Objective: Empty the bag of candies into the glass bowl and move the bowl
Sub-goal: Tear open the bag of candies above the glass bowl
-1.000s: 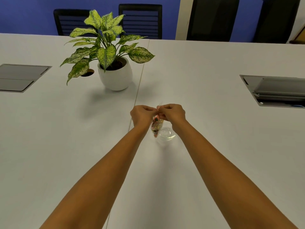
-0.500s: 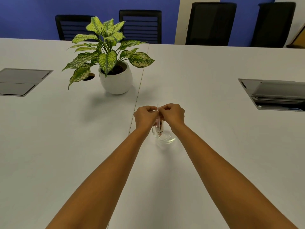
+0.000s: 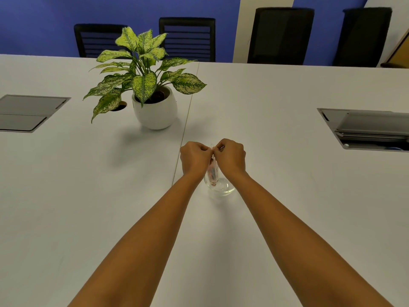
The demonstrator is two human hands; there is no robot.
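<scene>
A small clear bag of candies (image 3: 213, 172) hangs between my fists, its top edge pinched from both sides. My left hand (image 3: 194, 156) grips the top on the left and my right hand (image 3: 230, 154) grips it on the right, knuckles almost touching. The bag's lower end dips into or just above the small glass bowl (image 3: 223, 187), which stands on the white table (image 3: 276, 196) right under my hands. The wrists hide part of the bowl's rim. Whether any candies lie in the bowl I cannot tell.
A potted plant (image 3: 152, 94) in a white pot stands beyond my hands to the left. Grey cable hatches sit in the table at far left (image 3: 28, 113) and far right (image 3: 367, 129). Black chairs (image 3: 281, 36) line the table's far edge.
The bag has shifted from beside the bowl's left rim to over the bowl and now hangs straighter. Both hands keep their pinch on its top. The camera has tilted slightly.
</scene>
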